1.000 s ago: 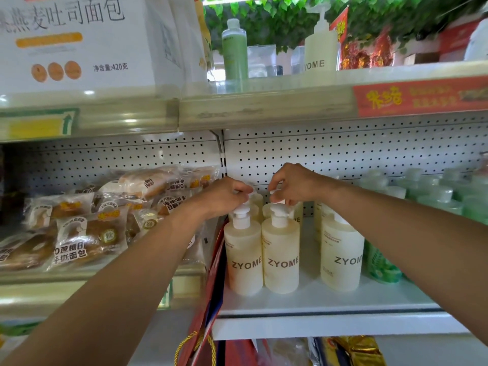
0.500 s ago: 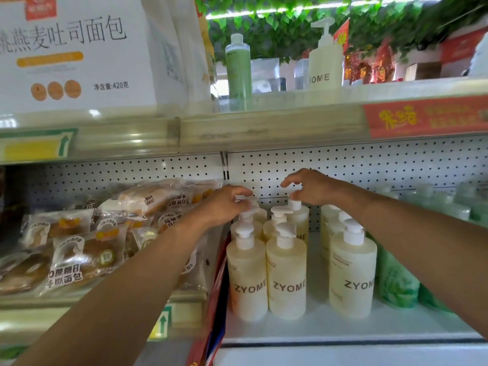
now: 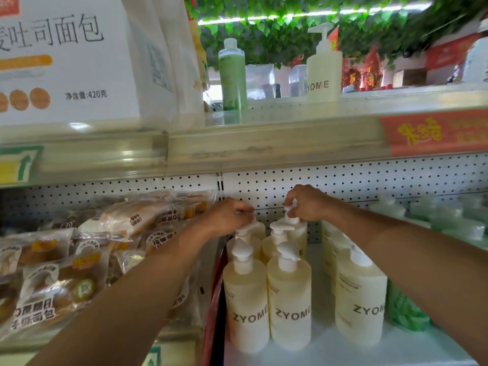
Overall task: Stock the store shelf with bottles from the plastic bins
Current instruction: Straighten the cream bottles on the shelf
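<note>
Two rear pump bottles stand at the back of the shelf (image 3: pixel 330 350). The left hand (image 3: pixel 232 215) pinches the pump head of the left rear bottle (image 3: pixel 257 228); the right hand (image 3: pixel 306 203) pinches the pump of the right rear bottle (image 3: pixel 299 232). Four more ZYOME bottles (image 3: pixel 248 299) stand upright in front, below both hands. Bread packets (image 3: pixel 52 281) lie left of the left hand.

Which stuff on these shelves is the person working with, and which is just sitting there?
Working with: left hand and right hand, each gripping a pump top in the back row of ZYOME pump bottles.

Just there: bread packets, green bottle, toast box.
</note>
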A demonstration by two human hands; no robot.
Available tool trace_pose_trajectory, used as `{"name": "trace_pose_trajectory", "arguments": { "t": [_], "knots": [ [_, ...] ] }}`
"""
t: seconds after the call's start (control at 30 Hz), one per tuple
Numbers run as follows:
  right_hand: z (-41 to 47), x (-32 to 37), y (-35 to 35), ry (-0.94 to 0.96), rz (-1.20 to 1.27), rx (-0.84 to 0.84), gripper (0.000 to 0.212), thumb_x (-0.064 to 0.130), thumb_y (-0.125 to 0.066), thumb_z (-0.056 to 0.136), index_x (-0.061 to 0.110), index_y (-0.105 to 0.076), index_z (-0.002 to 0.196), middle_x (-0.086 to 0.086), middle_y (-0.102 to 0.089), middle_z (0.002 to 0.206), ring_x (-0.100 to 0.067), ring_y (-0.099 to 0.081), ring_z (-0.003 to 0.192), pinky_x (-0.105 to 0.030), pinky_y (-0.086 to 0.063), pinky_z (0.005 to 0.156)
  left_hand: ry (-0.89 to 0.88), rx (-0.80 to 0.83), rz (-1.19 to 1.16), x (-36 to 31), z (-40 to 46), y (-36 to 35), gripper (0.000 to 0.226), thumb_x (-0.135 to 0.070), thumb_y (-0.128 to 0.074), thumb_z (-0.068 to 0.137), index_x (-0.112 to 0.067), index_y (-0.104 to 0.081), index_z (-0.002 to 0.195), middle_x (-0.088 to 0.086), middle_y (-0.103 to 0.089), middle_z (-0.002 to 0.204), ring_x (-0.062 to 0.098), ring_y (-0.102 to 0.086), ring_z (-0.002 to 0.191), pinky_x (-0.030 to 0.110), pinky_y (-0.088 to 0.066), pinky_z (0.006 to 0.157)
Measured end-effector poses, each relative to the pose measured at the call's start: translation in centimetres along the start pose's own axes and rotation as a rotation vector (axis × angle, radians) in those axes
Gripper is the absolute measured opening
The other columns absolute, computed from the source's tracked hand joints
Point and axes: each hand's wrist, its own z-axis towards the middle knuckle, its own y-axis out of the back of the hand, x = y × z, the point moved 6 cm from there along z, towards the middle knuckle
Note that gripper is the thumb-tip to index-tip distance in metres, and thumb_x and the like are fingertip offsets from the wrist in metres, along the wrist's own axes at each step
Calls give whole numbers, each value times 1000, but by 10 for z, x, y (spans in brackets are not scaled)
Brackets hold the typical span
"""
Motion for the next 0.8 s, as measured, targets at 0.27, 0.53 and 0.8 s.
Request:
{"name": "trace_pose_trajectory", "arguments": {
  "t": [0.27, 0.53, 0.8],
  "knots": [
    [6, 18, -10, 78, 79, 24, 27, 20, -69, 87, 22, -65, 113, -1, -51, 115, -18, -55, 90, -28, -43, 77, -3, 6, -1, -3, -3, -2, 37, -31, -51, 98, -19, -56, 133, -1, -57, 135, 12, -54, 114, 24, -40, 90],
    [1, 20, -12, 109, 140, 122, 27, 10, -64, 89, 20, -64, 115, -6, -58, 100, -19, -56, 87, -31, -46, 79, 36, 21, -6, -5, -6, -2, 39, -32, -51, 98, -17, -55, 134, 0, -56, 135, 15, -53, 119, 26, -41, 94],
    [-27, 27, -7, 13, 349, 84, 55, 42, -42, 101, 25, -29, 151, -1, -26, 159, -22, -33, 141, -36, -30, 112, 128, -79, -247, -18, -35, 1, 61, -65, -31, 94, -31, -41, 144, -4, -38, 152, 18, -38, 135, 33, -29, 102]
  ]
}}
